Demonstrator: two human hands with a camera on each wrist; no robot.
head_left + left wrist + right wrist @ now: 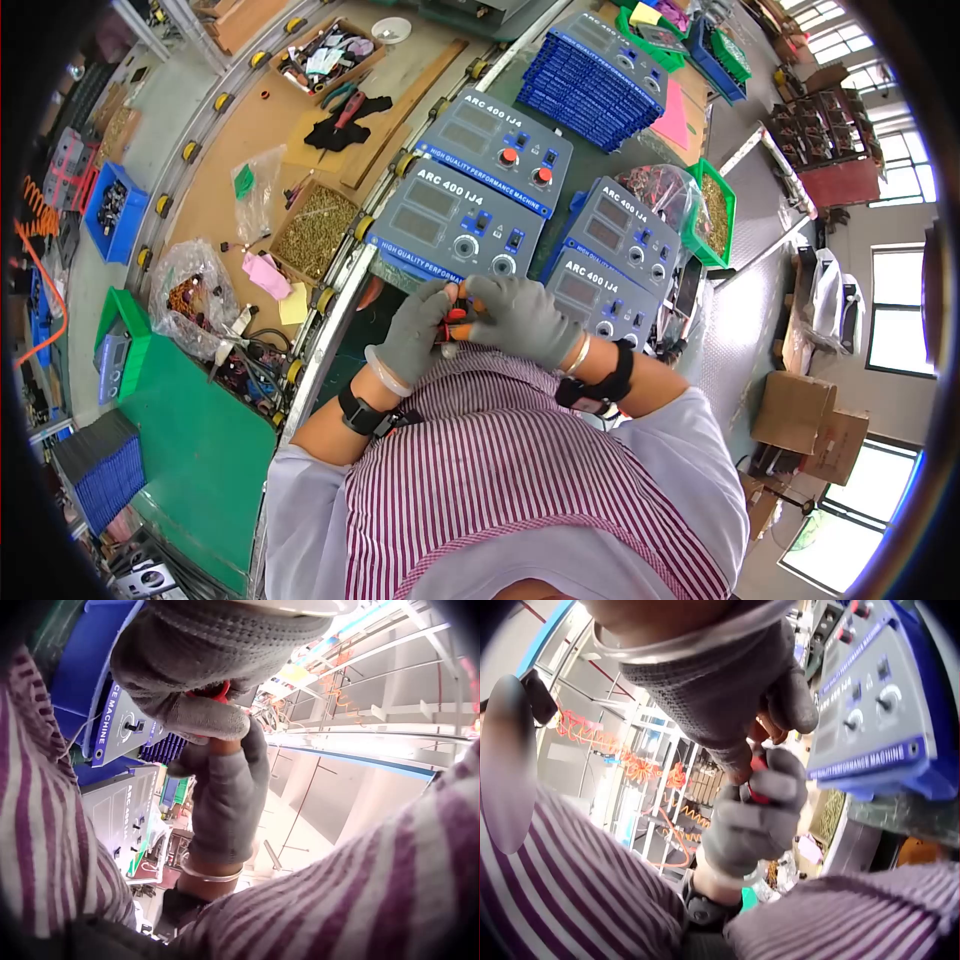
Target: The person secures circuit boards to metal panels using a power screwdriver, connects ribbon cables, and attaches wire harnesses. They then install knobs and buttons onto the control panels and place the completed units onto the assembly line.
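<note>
Both gloved hands meet at the front of the body, over a small red part (456, 317). Fingers of the left hand (412, 332) curl round it; in the right wrist view red shows between the grey fingers of the left hand (751, 814). From the other side, the right hand (525, 318) pinches at the same part with bare fingertips. A red loop (219, 693) shows under the left hand (202, 667) in the left wrist view. The part's exact shape is mostly covered by fingers. Just beyond the hands lies a blue-grey control panel (445, 222).
Another panel with red knobs (500, 145) lies behind, and two more (622, 228) sit to the right. A tall panel stack (590, 85) stands farther back. Green bin (728, 215) at right; a carton of brass-coloured screws (316, 228), bagged parts (190, 295) and pliers (350, 108) at left.
</note>
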